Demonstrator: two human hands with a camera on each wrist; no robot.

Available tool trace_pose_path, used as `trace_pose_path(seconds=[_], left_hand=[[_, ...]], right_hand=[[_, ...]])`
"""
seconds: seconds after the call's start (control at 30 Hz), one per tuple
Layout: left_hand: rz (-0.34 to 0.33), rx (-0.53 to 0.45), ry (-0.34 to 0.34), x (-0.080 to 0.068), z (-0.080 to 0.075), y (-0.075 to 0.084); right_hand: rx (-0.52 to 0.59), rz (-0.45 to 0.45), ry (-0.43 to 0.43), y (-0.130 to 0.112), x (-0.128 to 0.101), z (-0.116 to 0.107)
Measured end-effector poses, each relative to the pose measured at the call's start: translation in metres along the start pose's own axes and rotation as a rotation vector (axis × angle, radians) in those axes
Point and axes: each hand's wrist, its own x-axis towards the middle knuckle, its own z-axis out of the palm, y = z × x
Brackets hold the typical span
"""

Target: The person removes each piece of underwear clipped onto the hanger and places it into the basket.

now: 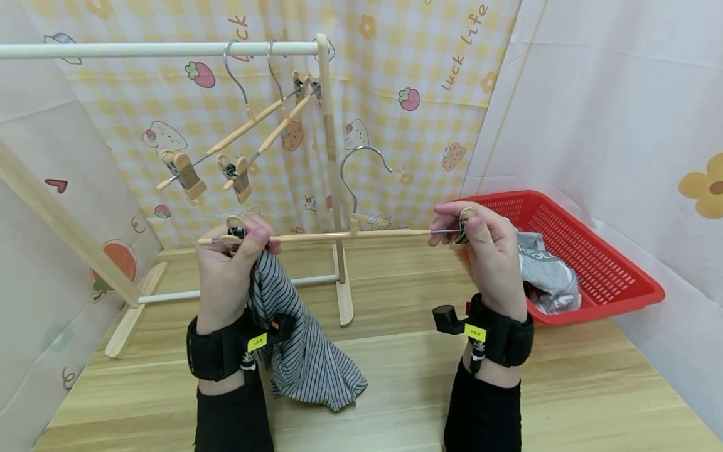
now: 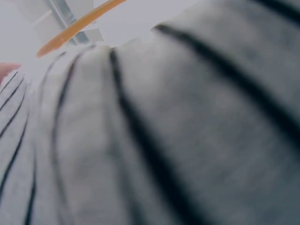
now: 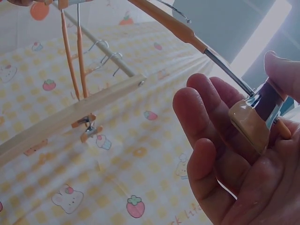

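Left hand [image 1: 234, 251] pinches the hanger [image 1: 339, 236] clip over the striped cloth [image 1: 299, 339]; right hand [image 1: 480, 242] squeezes the far clip [image 3: 255, 117]. Risk: cloth slips free if the left pinch loosens.

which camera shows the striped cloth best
The head view: the striped cloth hangs whole from the left hand at the hanger clip. The left wrist view shows only a blurred close-up of its stripes. The right wrist view shows none of it.

The basket [image 1: 593, 251] sits on the table [image 1: 395, 376], right of the rack [image 1: 333, 188] bearing two hangers [image 1: 226, 144].
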Motion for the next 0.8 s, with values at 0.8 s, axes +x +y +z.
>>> trace_pose_path(seconds=[0.8], left_hand=[[0.015, -0.09, -0.053, 0.001, -0.0043, -0.0053]], right_hand=[[0.005, -0.012, -0.025, -0.0008, -0.0003, -0.0004]])
